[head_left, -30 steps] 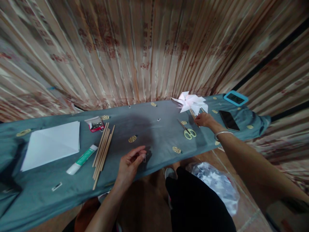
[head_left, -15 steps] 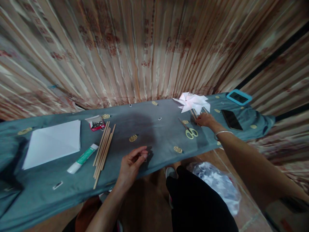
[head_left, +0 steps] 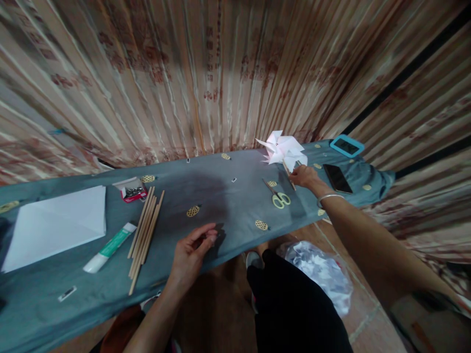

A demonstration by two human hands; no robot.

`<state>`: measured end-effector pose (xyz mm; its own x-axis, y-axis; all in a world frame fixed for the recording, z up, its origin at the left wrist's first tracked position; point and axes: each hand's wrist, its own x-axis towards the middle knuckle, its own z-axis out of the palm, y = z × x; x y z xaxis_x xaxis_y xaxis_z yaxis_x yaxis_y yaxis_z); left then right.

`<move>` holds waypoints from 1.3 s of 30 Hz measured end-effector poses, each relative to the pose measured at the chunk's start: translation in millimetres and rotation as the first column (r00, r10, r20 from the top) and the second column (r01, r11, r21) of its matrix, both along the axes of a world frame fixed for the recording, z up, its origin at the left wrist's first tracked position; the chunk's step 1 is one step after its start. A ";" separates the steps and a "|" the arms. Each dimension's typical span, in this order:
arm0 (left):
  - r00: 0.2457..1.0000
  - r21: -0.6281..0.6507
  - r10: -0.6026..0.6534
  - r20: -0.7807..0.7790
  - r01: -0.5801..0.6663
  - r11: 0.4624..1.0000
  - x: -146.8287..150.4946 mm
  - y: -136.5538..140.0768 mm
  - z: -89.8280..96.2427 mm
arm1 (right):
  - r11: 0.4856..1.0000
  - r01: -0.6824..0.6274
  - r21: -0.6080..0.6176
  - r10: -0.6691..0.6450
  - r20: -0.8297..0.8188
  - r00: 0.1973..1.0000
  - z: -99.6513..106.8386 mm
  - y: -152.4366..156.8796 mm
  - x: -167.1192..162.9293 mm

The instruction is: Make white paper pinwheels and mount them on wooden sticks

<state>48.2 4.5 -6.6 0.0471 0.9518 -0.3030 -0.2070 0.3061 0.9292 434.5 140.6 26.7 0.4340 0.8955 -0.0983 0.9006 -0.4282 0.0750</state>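
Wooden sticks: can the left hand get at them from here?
Likely yes: the left hand is close beside the wooden sticks, and nothing visible stands between; whether it holds something is unclear.

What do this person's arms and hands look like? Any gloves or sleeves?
No gloves: the left hand and right hand are both bare. No sleeve shows on the left forearm or the right forearm. A plain, thin, silver-coloured bangle circles the right wrist; none shows on the left.
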 end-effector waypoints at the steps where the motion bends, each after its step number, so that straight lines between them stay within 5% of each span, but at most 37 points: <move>1: 1.000 0.002 0.000 -0.003 0.000 1.000 0.1 -0.1 -0.1 | 1.000 0.006 -0.007 -0.006 0.002 1.000 -1.7 -0.6 0.2; 12: 1.000 -0.006 -0.017 0.008 0.017 1.000 1.0 -0.9 -0.4 | 0.998 0.037 -0.056 -0.036 0.028 0.999 -14.4 -5.5 -6.0; 21: 1.000 0.043 -0.021 0.007 0.020 0.999 -1.9 -4.9 -2.8 | 0.998 -0.053 0.015 0.051 0.114 0.992 5.7 -22.1 -28.0; 30: 0.999 0.140 -0.036 -0.040 0.042 0.989 -14.3 -15.4 -6.6 | 0.938 -0.334 0.090 0.333 0.026 0.943 -1.0 -57.1 -135.8; 39: 0.992 0.216 -0.018 -0.124 0.045 0.975 -40.8 -26.7 -9.4 | 0.759 -0.593 0.268 0.639 -0.132 0.758 -35.9 -106.1 -244.8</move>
